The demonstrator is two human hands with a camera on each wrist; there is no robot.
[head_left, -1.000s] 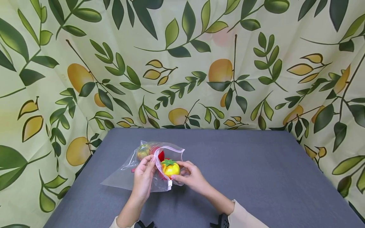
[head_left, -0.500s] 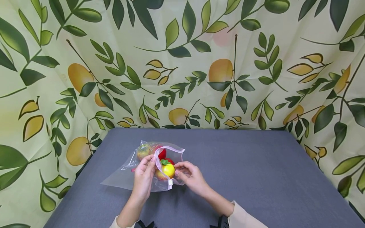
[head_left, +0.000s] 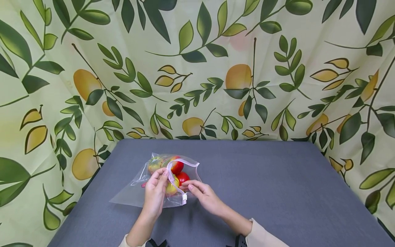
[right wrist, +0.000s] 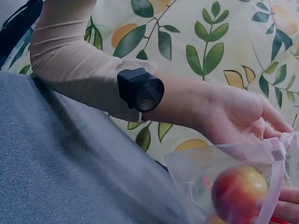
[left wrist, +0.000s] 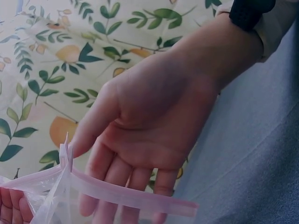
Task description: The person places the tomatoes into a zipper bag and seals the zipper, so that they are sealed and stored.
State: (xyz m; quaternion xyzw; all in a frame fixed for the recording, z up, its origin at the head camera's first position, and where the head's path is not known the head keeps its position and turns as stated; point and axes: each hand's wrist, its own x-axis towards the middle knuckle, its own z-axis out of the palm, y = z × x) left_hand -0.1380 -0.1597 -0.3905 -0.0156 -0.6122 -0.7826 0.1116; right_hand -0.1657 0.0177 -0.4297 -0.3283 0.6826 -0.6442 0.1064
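Observation:
A clear slider bag with a pink zip edge lies on the table, its mouth facing right. My left hand pinches the zip edge between thumb and fingers. My right hand reaches to the mouth with relaxed fingers and grips nothing; in the left wrist view the right hand shows its fingers behind the pink edge. Within the bag sit a yellow fruit, a red tomato, a red fruit and a greenish-yellow one. The right wrist view shows a red-and-yellow fruit through the plastic.
The bag rests on the left half of a grey table. Behind it hangs a cloth printed with leaves and fruit. A black camera is strapped to my left wrist.
The yellow fruit, held by my right hand at the mouth a second ago, has gone left into the bag and been let go. My left hand has stayed on the edge.

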